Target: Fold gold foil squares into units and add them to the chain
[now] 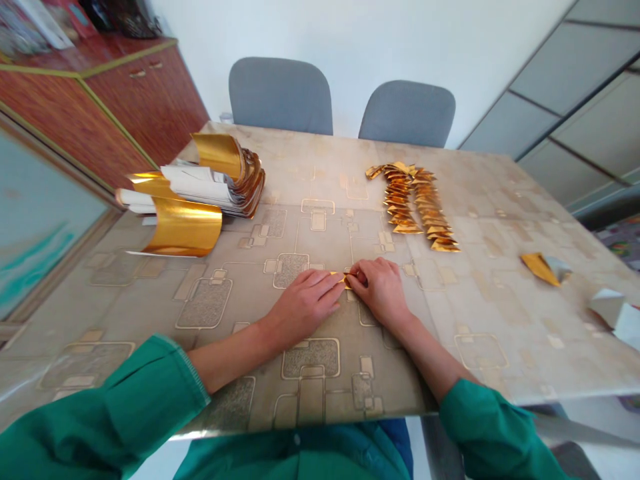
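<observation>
My left hand point(305, 303) and my right hand point(377, 290) rest on the table, fingertips meeting. Between them they pinch a small folded piece of gold foil paper point(345, 281), mostly hidden by my fingers. Ahead of my hands lies a long curved chain of folded gold paper pieces point(413, 200). To the left stands a stack of curled gold-backed paper strips point(200, 193), white on some sides. On the right sit a loose folded gold piece point(541, 269) and a white paper scrap point(607, 307).
The patterned beige tabletop point(480, 320) ends in a near edge just beyond my arms. Two grey chairs point(280, 97) stand behind its far side. A reddish wooden cabinet point(145, 100) stands at the left, and grey panelling rises at the right.
</observation>
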`<state>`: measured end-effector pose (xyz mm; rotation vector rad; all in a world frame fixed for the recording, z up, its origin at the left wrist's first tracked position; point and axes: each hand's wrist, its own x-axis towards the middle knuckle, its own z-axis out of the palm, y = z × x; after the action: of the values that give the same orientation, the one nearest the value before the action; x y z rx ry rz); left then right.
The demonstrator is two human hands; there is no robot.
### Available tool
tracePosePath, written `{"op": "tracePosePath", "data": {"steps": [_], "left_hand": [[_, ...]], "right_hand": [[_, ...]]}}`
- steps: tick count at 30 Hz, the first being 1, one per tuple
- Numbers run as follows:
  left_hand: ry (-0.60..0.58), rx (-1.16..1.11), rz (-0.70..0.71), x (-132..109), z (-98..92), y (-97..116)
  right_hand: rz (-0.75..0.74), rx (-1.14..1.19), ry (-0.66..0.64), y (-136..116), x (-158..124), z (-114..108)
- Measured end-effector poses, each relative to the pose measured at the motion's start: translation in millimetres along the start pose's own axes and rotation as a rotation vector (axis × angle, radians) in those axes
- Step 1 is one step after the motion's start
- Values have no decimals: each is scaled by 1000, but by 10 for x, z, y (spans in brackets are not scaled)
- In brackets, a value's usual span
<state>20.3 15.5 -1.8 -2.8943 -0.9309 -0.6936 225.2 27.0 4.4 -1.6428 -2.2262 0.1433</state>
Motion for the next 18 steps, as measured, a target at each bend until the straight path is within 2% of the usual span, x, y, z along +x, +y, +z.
{"op": "tracePosePath", "data": {"steps": [6,10,15,18], "left_hand": [[-149,-31,-4,-193,-21,-8],[-175,-31,-62,-302,-86,-78],[-195,-42,-88,-301,-106,-92],[-200,-58,-81,-284,-106,-102]], "right_hand": [[9,-28,-26,-7,3,-8],[19,-8,-27,-22,6,-9],[13,-9,-6,2,-7,11],[-52,-25,68,-6,-43,-23]]}}
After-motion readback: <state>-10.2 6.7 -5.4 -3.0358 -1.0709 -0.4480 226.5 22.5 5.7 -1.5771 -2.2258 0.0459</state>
